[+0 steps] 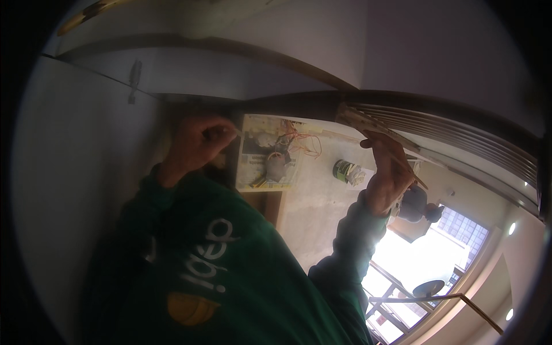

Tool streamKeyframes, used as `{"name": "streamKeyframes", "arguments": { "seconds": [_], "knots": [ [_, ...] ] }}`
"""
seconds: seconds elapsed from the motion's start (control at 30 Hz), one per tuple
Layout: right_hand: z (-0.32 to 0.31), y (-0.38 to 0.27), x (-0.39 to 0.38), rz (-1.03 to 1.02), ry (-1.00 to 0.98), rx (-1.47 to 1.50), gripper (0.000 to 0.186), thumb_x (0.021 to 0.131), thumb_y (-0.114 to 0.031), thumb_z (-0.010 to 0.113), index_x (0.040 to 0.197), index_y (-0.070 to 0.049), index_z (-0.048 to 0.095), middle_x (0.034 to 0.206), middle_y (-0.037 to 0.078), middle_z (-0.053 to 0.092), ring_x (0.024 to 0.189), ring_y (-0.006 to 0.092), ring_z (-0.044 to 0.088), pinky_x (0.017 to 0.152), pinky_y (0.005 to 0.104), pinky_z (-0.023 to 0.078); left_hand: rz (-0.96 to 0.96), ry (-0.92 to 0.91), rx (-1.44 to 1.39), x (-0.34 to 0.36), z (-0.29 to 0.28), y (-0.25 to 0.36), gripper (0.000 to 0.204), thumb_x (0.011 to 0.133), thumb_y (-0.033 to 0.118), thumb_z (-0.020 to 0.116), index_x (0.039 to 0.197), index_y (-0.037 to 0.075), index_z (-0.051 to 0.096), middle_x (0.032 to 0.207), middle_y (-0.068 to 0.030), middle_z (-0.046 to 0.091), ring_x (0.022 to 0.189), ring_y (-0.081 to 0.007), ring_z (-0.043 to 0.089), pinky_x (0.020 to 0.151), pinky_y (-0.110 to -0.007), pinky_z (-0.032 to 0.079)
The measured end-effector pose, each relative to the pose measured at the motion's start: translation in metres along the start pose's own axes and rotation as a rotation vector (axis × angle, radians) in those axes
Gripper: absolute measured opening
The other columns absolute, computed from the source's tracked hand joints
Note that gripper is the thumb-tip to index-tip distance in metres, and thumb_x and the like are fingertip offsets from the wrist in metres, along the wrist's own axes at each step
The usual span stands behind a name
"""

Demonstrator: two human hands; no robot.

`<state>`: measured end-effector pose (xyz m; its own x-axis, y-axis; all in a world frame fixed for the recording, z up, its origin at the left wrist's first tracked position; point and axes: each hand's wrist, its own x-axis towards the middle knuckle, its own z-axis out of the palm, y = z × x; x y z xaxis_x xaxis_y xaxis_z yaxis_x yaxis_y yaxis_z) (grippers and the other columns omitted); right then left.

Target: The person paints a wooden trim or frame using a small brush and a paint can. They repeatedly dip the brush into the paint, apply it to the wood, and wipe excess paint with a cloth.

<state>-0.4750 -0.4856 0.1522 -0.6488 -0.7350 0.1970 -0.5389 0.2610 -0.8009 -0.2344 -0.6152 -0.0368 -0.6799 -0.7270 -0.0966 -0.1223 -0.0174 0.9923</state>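
Observation:
My right hand is closed round the handle of a paintbrush. The brush's head is up against the dark edge beside a slatted panel. My left hand is raised to the left, its thumb and fingers pinched together. A small pale tip shows at those fingertips, but I cannot make out what it is. Between my hands, lower down, a printed sheet carries whitish lumpy things and a tangle of thin orange wires. A tin with a green label stands nearer my right hand.
A dark trim band curves across the pale wall above my hands. Behind my right arm, another person is by a bright window. A railing runs at the lower right.

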Motion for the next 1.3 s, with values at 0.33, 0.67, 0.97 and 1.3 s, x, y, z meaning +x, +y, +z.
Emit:
{"name": "streamKeyframes", "arguments": {
  "seconds": [0.33,0.67,0.97,1.3],
  "knots": [
    [0.005,0.011,0.012,-0.033,-0.027,-0.046,0.017,0.092,-0.009,0.064,0.101,0.003,0.074,0.086,0.011,0.073,0.086,0.0186,0.064,0.091,0.0340,0.046,-0.003,0.009,-0.036,0.002,0.004,-0.004,0.009,0.088,0.007,0.074,0.097,0.005,0.074,0.072,0.0058,0.060,0.066,-0.0007,0.049,0.060,-0.021,0.040],
    [0.007,0.016,0.014,-0.037,-0.048,-0.101,0.017,0.092,-0.009,0.064,0.100,0.003,0.074,0.085,0.012,0.073,0.086,0.0183,0.064,0.090,0.0344,0.047,-0.024,-0.020,-0.052,0.001,0.004,-0.007,0.010,0.089,0.007,0.073,0.099,0.004,0.073,0.073,0.0059,0.060,0.067,-0.0005,0.049,0.060,-0.021,0.040],
    [0.006,0.006,0.010,-0.033,-0.020,-0.069,0.015,0.091,-0.006,0.065,0.099,0.004,0.073,0.085,0.012,0.072,0.085,0.0183,0.065,0.089,0.0334,0.047,-0.048,-0.003,-0.055,0.000,0.004,-0.008,0.011,0.088,0.007,0.074,0.099,0.004,0.073,0.072,0.0057,0.060,0.066,-0.0007,0.049,0.060,-0.021,0.040],
    [0.006,0.002,0.004,-0.039,-0.027,-0.080,0.017,0.092,-0.007,0.063,0.101,0.004,0.073,0.087,0.013,0.072,0.086,0.0184,0.064,0.088,0.0327,0.046,-0.036,0.006,-0.017,0.000,0.001,-0.009,0.012,0.088,0.011,0.075,0.097,0.005,0.074,0.074,0.0017,0.064,0.067,-0.0038,0.054,0.063,-0.024,0.045]
  ]
}}
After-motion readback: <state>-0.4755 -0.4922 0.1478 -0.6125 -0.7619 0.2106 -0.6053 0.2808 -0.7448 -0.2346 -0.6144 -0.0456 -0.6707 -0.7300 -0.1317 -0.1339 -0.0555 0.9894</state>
